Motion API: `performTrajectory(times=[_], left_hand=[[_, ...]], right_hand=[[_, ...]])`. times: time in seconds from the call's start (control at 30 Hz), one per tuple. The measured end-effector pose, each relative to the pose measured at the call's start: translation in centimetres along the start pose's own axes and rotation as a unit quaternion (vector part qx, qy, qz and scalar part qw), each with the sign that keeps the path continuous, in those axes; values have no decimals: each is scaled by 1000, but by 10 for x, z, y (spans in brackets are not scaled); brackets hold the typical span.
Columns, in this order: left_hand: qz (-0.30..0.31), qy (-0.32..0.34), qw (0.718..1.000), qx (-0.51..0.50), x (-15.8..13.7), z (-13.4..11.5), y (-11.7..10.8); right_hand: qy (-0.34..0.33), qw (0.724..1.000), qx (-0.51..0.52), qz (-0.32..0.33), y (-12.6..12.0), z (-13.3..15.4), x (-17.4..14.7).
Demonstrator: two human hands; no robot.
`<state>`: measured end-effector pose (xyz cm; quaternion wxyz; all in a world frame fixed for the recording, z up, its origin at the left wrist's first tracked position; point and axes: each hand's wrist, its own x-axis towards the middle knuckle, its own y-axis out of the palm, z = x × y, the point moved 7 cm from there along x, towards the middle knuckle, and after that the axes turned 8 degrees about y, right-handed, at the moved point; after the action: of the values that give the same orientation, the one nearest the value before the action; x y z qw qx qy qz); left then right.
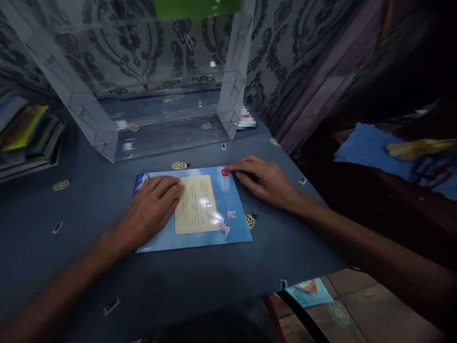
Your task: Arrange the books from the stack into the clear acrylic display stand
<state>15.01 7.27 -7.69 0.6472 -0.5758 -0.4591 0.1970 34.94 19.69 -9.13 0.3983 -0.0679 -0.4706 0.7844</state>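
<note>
A thin blue book lies flat and closed on the table, turned sideways. On it are a cream text panel, white birds and a small red mark at the far right corner. My left hand rests palm down on the book's left part, fingers stretched over the panel's edge. At the far right corner my right hand touches the book with its extended index finger beside the red mark. Its thumb is apart from that finger, and I see nothing held between them.
Behind the book stands a clear acrylic rack with tiers. A stack of books sits at the left. A pixelated white item is by the rack's right foot. Past the table's right edge lie a blue cloth and a light-blue packet on the floor.
</note>
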Motion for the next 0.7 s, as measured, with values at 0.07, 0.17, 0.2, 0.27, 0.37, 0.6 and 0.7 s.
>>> performTrajectory(times=[0.07, 0.17, 0.2, 0.27, 0.37, 0.6, 0.7], left_hand=[[0, 0, 1000, 3, -1, 1, 1], [6, 1, 1000, 15, -1, 1, 1], [7, 1, 1000, 23, -1, 0, 1], [10, 6, 999, 38, -1, -5, -1], [34, 34, 998, 39, -1, -24, -2], [101, 60, 992, 51, -6, -59, 2], [114, 81, 988, 60, -8, -62, 4]], right_hand=[[-4, 1000, -1, -7, 2, -6, 9], [-3, 1000, 1, -6, 4, -10, 13], [-4, 1000, 1, -5, 5, -9, 13], [-14, 1000, -4, -4, 6, -7, 11], [-40, 999, -16, -7, 7, -3, 9], [-96, 994, -36, -28, 10, -2, 6], [-98, 994, -39, -27, 11, -2, 3]])
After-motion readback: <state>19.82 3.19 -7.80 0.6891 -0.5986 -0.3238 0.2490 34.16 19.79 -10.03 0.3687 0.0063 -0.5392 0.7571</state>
